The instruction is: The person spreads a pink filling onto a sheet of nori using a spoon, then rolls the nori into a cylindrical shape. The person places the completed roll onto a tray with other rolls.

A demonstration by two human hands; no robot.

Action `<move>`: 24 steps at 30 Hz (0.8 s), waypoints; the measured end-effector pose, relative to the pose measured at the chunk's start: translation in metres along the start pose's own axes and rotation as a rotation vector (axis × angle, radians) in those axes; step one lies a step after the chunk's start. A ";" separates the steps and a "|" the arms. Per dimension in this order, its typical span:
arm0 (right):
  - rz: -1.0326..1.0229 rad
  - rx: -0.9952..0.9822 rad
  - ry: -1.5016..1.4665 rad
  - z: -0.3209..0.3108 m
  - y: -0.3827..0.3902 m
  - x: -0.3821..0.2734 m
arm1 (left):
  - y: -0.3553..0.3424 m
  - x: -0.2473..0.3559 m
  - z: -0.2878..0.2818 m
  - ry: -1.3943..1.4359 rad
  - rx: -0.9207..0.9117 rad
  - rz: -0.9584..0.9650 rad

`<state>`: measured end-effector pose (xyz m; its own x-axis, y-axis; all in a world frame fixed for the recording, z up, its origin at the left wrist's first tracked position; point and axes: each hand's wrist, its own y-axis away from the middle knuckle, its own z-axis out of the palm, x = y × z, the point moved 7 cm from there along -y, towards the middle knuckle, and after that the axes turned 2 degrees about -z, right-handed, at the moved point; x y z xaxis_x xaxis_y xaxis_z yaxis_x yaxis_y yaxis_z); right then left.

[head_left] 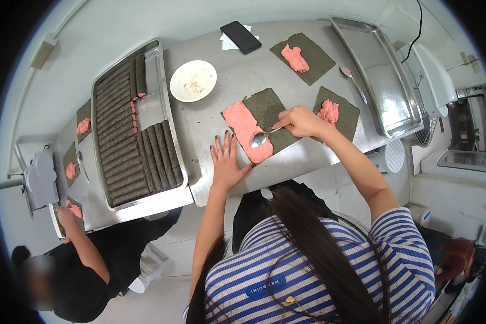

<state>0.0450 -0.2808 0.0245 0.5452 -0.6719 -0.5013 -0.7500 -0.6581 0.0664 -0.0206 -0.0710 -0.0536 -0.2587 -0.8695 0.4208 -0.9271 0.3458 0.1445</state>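
Note:
A dark green nori sheet (267, 105) lies before me on the steel table, its left part covered by a flat layer of pink paste (242, 123). My right hand (301, 121) is closed round the handle of a metal spoon (259, 140), whose bowl rests on the paste near its lower right edge. Just left of the sheet, my left hand (228, 166) lies flat on the table with fingers spread, fingertips close to the paste. Beyond my right wrist is another nori sheet (349, 116) with a lump of pink paste (328, 112). A third sheet (319, 65) with paste lies farther back.
A metal tray (163, 102) of dark nori rolls stands at left, with a white bowl (193, 81) beside it. A phone (241, 37) lies at the back. At right are a second spoon (353, 85) and another metal tray (375, 70). A co-worker (65, 275) works at far left.

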 end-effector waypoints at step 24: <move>0.037 0.042 0.050 -0.008 -0.033 0.024 | -0.001 0.000 0.001 0.024 0.030 0.020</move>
<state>0.0855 -0.2777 0.0169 0.5340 -0.7121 -0.4558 -0.7843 -0.6186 0.0475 -0.0202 -0.0718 -0.0544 -0.2707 -0.8537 0.4449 -0.9297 0.3518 0.1094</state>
